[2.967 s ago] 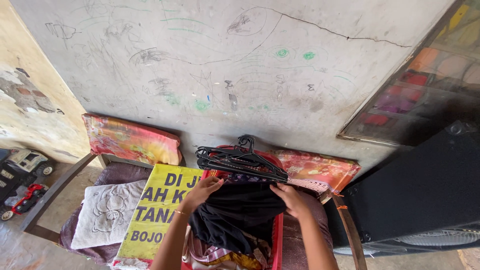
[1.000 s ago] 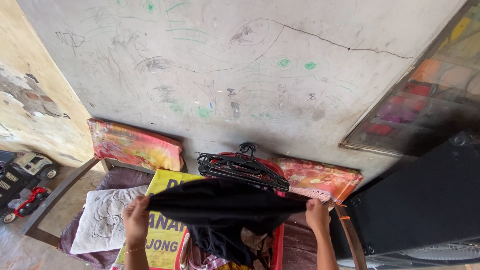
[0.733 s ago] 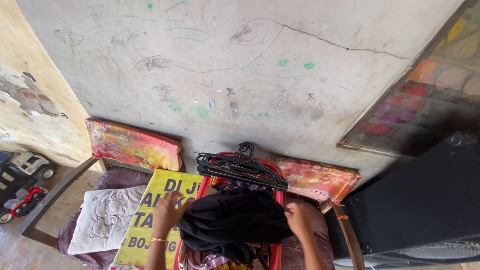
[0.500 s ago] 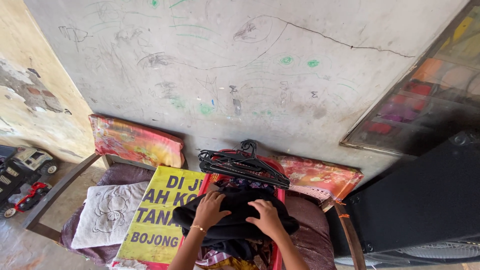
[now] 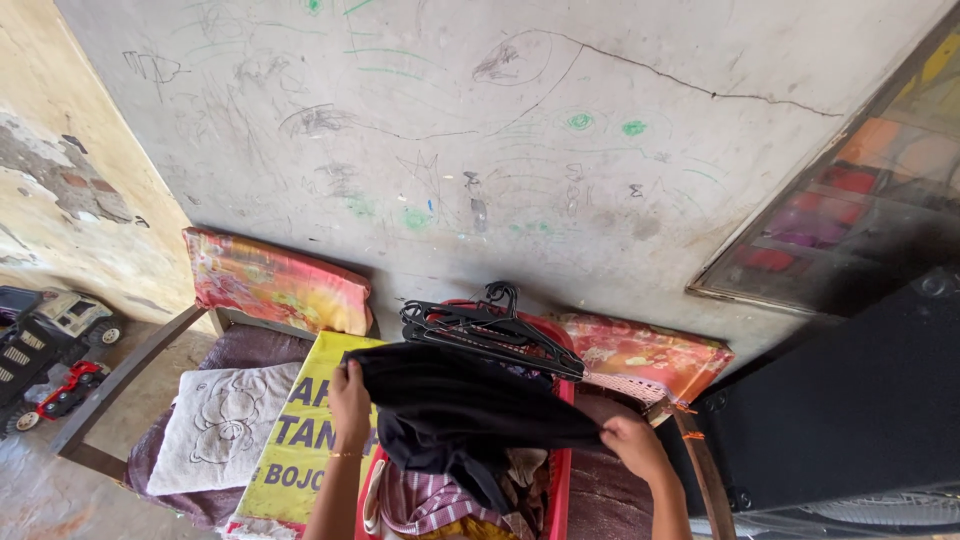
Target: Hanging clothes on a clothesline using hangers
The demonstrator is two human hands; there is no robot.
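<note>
- The fingers of the left hand (image 5: 349,400) are closed on the left edge of a black garment (image 5: 470,410), pinched at its upper corner.
- The fingers of the right hand (image 5: 632,447) are closed on the garment's right edge, lower in the picture than the left grip.
- The black garment is held stretched between the two hands, its long axis running left to right and sloping down towards the right hand; loose cloth hangs from its underside into the basket below.
- The garment is held just above a red laundry basket (image 5: 559,480), in front of the person.
- Inside the basket, a striped pink-and-white cloth (image 5: 420,505) and other crumpled clothes are seen under the hanging black fabric.
- A bundle of black plastic hangers (image 5: 485,328) is laid across the basket's far rim, hooks towards the wall.
- A yellow rectangular sign (image 5: 300,440) with dark lettering is laid flat just left of the basket, its long axis running away from the person.
- A white embroidered cushion (image 5: 215,440) is seen left of the sign, on a wooden-framed bench.
- Two orange-red patterned cushions (image 5: 270,282) are propped against the scribbled grey wall (image 5: 480,150).
- Toy cars (image 5: 50,350) are seen on the floor at far left.
</note>
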